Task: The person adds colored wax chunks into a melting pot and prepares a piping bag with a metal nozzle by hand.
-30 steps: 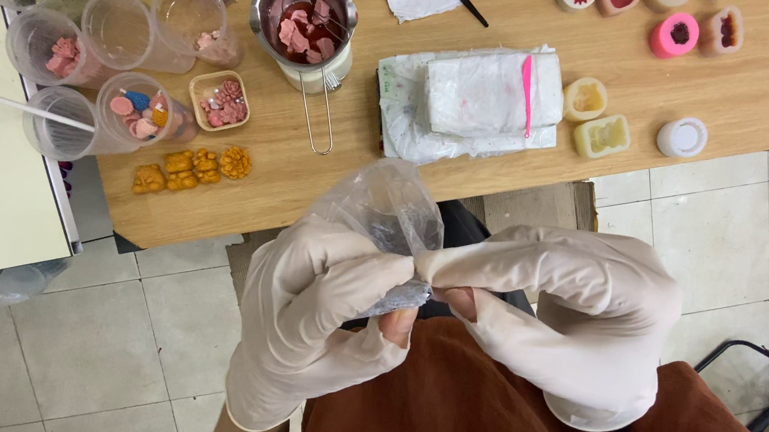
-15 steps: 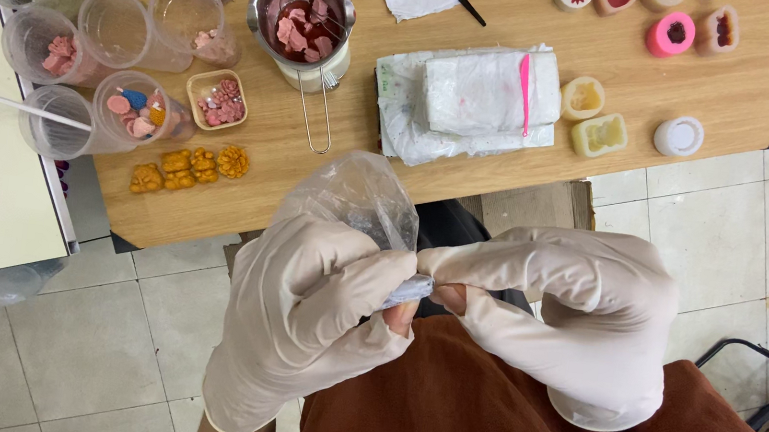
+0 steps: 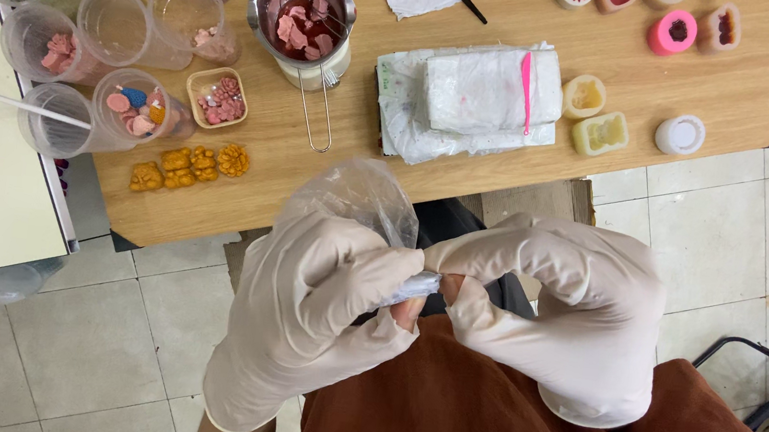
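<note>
Head view: gloved hands [image 3: 452, 296] pinch clear bag [image 3: 353, 198].

Two gloved hands are counted, the left hand [image 3: 315, 319] and the right hand [image 3: 566, 319], with one clear bag [image 3: 353, 198] pinched between them. On the tabletop [image 3: 467, 172] about seven plastic cups [image 3: 117, 21] are seen at the left, though the edge cuts some off. One metal pot [image 3: 303, 16] is counted, one small tray [image 3: 216, 97], four orange pieces [image 3: 187, 167], two yellow moulds [image 3: 594, 116], one pink mould [image 3: 673, 32], one white lid [image 3: 680, 135] and one wrapped block [image 3: 475, 96].
</note>
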